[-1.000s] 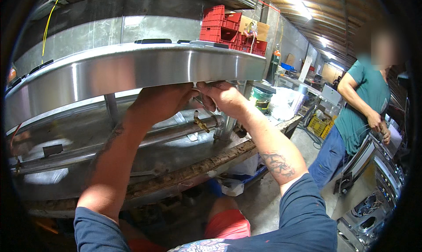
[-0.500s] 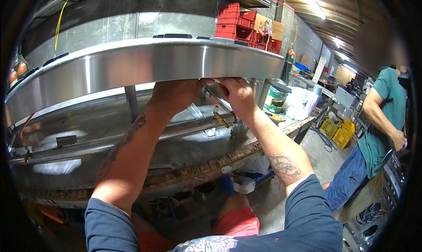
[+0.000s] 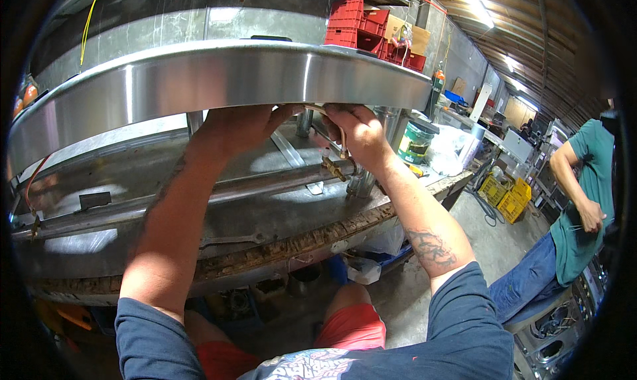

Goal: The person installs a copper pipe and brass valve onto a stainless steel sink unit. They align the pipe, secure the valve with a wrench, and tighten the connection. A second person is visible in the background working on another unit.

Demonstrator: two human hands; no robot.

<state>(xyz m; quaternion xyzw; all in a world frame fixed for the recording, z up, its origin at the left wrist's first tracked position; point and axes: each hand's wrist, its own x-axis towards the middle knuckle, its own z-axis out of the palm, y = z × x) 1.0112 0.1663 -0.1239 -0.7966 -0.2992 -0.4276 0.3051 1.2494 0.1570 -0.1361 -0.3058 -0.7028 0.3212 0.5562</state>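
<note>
Both my hands are raised under the lower edge of a long brushed stainless-steel panel (image 3: pixel 219 78). Between them runs a thin, bent copper-coloured tube (image 3: pixel 344 142), its end hanging below my right hand (image 3: pixel 361 133). The fingers of that hand are closed around the tube. My left hand (image 3: pixel 239 126) grips the tube's other stretch with its fingertips, partly hidden behind the panel edge. Just below the tube end, a brass valve (image 3: pixel 334 169) sits on a long metal pipe (image 3: pixel 265 186) that lies across the bench.
An open-ended wrench (image 3: pixel 242 239) lies near the worn front edge of the bench (image 3: pixel 298 253). Right of the panel stand a green bucket (image 3: pixel 416 141) and a plastic bag (image 3: pixel 446 153). Red crates (image 3: pixel 345 22) are stacked behind. A person in a green shirt (image 3: pixel 587 174) stands at right.
My hands have shifted slightly, the left one leftward, and more of the bent tube shows below the panel. The panel sits higher in view. The other person's hand has moved left.
</note>
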